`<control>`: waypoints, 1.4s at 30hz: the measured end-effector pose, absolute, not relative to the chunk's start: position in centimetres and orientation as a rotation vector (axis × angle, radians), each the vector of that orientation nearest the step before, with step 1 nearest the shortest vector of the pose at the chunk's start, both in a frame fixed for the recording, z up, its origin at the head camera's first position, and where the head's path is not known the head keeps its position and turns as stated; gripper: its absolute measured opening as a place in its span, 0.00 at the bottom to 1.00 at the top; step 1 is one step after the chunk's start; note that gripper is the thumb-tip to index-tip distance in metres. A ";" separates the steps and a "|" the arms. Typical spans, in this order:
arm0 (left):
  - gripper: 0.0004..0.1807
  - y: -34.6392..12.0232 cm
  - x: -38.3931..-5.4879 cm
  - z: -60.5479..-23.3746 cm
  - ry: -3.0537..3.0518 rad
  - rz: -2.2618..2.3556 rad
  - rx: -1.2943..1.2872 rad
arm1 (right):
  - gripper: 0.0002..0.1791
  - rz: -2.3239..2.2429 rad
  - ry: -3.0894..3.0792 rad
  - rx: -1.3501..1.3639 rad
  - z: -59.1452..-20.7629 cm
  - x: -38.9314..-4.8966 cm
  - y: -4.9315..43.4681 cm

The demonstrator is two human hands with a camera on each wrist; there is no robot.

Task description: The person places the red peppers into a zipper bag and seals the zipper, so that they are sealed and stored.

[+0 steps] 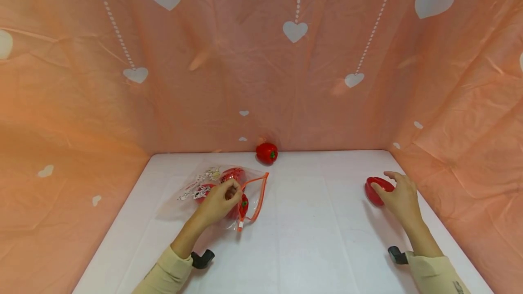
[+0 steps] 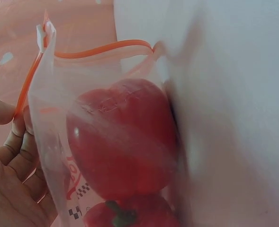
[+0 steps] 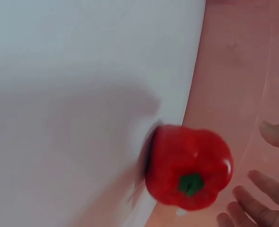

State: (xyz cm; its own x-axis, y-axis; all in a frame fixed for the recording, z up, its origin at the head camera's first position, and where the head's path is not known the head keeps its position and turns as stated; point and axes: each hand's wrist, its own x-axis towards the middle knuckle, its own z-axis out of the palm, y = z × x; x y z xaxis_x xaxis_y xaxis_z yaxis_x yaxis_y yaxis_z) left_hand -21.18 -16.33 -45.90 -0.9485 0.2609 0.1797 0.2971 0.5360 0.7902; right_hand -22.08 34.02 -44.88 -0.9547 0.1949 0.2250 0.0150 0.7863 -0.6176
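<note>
My left hand [image 1: 222, 201] pinches the orange zip edge [image 2: 27, 87] of a clear plastic bag [image 1: 175, 205] at its mouth, which gapes toward the right. Red bell peppers [image 2: 122, 137] lie inside the bag, one showing a green stem in the left wrist view. Over at the right side of the table, my right hand [image 1: 402, 196] hovers by another red bell pepper [image 3: 189, 165], thumb and fingers spread apart. In the right wrist view the fingertips are close beside that pepper, with a gap between.
One more red bell pepper [image 1: 267, 154] sits at the table's back edge, against the orange cloth backdrop [image 1: 261, 80] with hearts. The white table [image 1: 310, 239] is walled by this cloth at the back and both sides. Dark wrist mounts [image 1: 202, 260] stick out from both sleeves.
</note>
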 end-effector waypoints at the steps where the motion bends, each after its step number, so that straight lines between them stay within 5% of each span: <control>1: 0.03 -16.3 -21.2 -45.9 -2.719 -1.408 -0.494 | 0.34 0.930 -2.724 -0.177 -44.9 -22.1 34.3; 15: 0.03 -16.3 -21.1 -45.9 -2.714 -1.386 -0.510 | 0.52 1.004 -2.970 -0.355 -45.3 -22.4 36.5; 42: 0.03 -16.2 -21.0 -46.0 -2.717 -1.381 -0.525 | 0.56 1.132 -3.070 -0.367 -45.4 -22.3 37.4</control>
State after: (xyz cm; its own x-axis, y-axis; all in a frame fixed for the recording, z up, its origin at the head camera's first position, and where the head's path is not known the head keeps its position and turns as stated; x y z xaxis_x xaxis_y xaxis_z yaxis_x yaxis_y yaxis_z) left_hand -21.04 -16.20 -45.95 -0.9413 0.2759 0.1947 0.3199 0.5440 0.7757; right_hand -22.27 37.40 -45.37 -0.9640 0.1548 -0.2163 0.2582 0.7402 -0.6208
